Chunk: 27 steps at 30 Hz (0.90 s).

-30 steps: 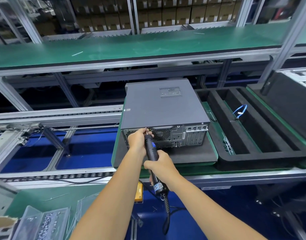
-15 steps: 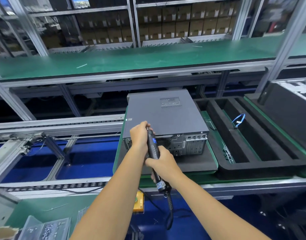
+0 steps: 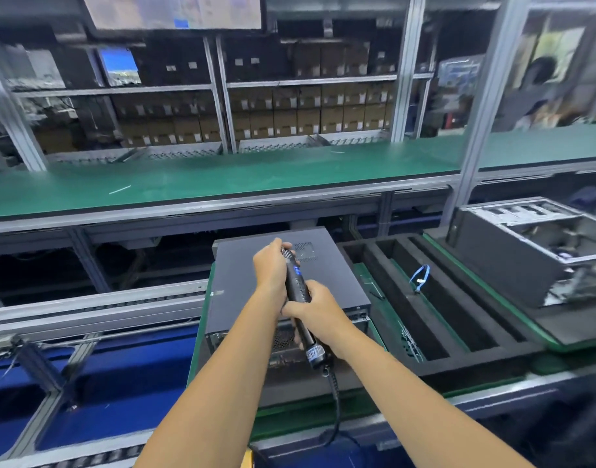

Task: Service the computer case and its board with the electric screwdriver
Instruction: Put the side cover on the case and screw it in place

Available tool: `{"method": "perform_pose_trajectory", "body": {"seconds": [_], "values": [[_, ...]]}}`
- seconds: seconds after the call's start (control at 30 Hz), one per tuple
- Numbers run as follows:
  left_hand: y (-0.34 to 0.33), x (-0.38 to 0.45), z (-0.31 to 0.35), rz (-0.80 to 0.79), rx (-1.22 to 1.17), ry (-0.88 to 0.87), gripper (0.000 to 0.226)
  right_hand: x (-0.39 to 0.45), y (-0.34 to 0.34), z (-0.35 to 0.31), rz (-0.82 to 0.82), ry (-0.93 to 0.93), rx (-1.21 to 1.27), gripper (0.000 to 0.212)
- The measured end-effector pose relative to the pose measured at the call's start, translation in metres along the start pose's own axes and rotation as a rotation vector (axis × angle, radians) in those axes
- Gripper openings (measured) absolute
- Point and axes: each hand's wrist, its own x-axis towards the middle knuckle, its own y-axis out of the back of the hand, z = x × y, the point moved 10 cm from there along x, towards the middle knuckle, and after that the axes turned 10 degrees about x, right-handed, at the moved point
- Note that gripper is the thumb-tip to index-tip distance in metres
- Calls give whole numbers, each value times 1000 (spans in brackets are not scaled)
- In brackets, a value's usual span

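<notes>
Both hands hold the black pen-shaped electric screwdriver [image 3: 298, 292], raised above the lid of the dark grey metal computer case [image 3: 249, 282]; the left hand [image 3: 273, 270] has its fingers curled round the upper barrel near the tip, and the right hand [image 3: 315, 307] is wrapped round the lower grip, above the coiled black cable [image 3: 335, 396]. The bit itself is hidden behind the left hand, so its seating cannot be told. The case lies flat on a dark foam pad [image 3: 323, 386] on the near green surface [image 3: 357, 405], rear panel facing near.

Judgement: the tool appears clear of any screw; before driving, bring the bit square to the screw head, steady the tip with the left hand, and keep the cable slack.

Clearances: the black foam tray with long slots [image 3: 458, 319] lies just right of the case, holding a small blue cable [image 3: 419, 276]; an open case [image 3: 526, 241] stands further right; open conveyor rails [image 3: 97, 309] lie left; room above the lid is free.
</notes>
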Motion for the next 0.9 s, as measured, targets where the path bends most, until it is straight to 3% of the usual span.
{"method": "perform_pose_trajectory", "body": {"seconds": [0.47, 0.7, 0.9], "values": [[-171, 50, -46, -115, 129, 24, 31, 58, 160, 11, 121, 11, 50, 17], [-244, 101, -90, -38, 276, 86, 35, 112, 243, 37, 78, -72, 100, 17], [-258, 128, -115, 29, 410, 82, 34, 145, 261, 71, 30, -168, 131, 29]]}}
